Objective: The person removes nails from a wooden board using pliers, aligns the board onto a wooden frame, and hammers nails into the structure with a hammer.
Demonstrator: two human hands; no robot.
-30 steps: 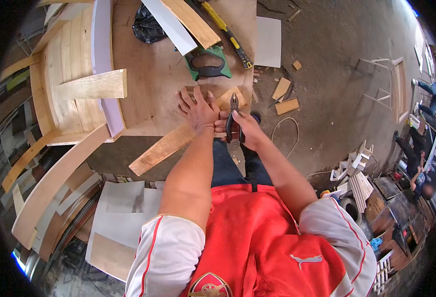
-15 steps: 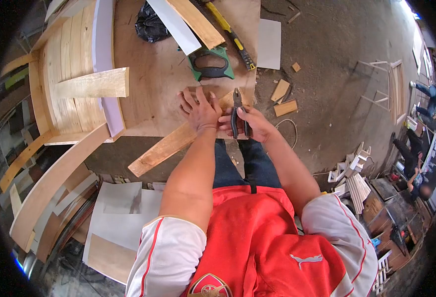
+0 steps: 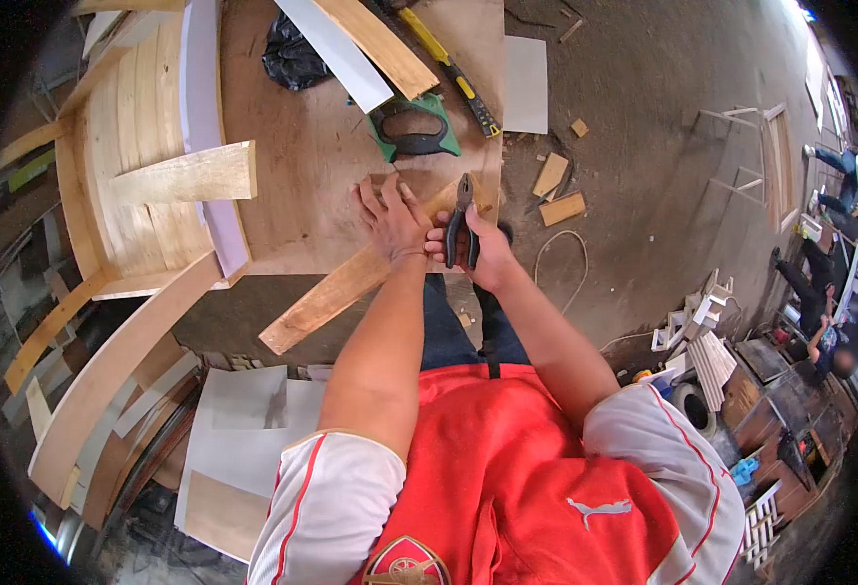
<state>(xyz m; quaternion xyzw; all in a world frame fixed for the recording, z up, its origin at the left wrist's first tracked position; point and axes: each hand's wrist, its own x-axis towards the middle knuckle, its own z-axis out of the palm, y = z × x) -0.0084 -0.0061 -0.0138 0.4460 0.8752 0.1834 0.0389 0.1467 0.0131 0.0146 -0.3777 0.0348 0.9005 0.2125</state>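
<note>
My left hand (image 3: pixel 393 222) lies with spread fingers across a narrow wooden board (image 3: pixel 324 298), its fingertips reaching onto the plywood tabletop (image 3: pixel 297 195). The board slants over the table's near edge, and its lower end sticks out past it. Beside that hand, my right hand (image 3: pixel 490 255) is closed around pliers (image 3: pixel 462 203) with black handles. The pliers' jaws point away from me, over the far end of the board. Part of the board is hidden beneath my hands.
A green-handled saw (image 3: pixel 414 129), a yellow-black hammer (image 3: pixel 453 76), wooden strips (image 3: pixel 378 47) and a black plastic bag (image 3: pixel 292 54) lie farther up the table. At left stands a slatted wooden piece (image 3: pixel 141 107). Wood offcuts (image 3: pixel 562 209) litter the floor at right; people (image 3: pixel 824 302) are beyond.
My right hand has shifted slightly left and nearer my left wrist, and the pliers now tilt a little more. The left hand stays on the board.
</note>
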